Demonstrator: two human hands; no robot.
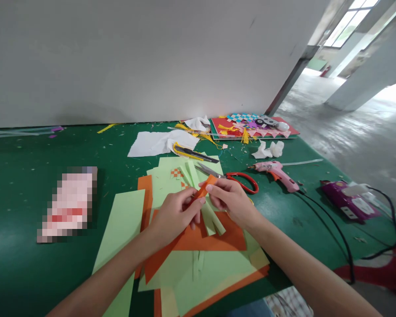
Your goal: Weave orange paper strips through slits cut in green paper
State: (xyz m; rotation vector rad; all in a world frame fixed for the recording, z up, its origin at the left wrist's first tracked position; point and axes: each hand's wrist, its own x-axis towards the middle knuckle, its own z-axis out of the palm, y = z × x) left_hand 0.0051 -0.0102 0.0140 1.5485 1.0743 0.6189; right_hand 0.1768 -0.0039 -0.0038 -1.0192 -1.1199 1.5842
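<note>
Grip: my left hand (176, 212) and my right hand (232, 200) are close together, fingertips of both pinched on one narrow strip of orange paper (212, 179).
Strip's place: raised between my fingertips, above the paper pile; neither hand is nearer, since both touch it.
Long axis: slanting from my left fingers up and away to the right, its far tip showing just past my right thumb; the near end is hidden in my left hand.
Green strips: slim strips of pale green paper (211, 220) pass beneath my fingers on the opposite slant, far left to near right; whether a finger touches them I cannot tell.
Under my hands: a broad sheet of orange paper (224, 243) over large pale green sheets (218, 277).
Just beyond my hands: small orange-and-pale checkered paper pieces (177, 173), steel scissors with red loop handles (239, 175) and, farther off, a yellow-and-black utility knife (191, 152).
Right of my right hand: a pink plastic glue gun (271, 167), then a purple power strip (346, 202), well apart.
Left of my left hand: a long pale green paper panel (122, 233), then a pink rectangular thing (71, 196), too blurred to tell.
</note>
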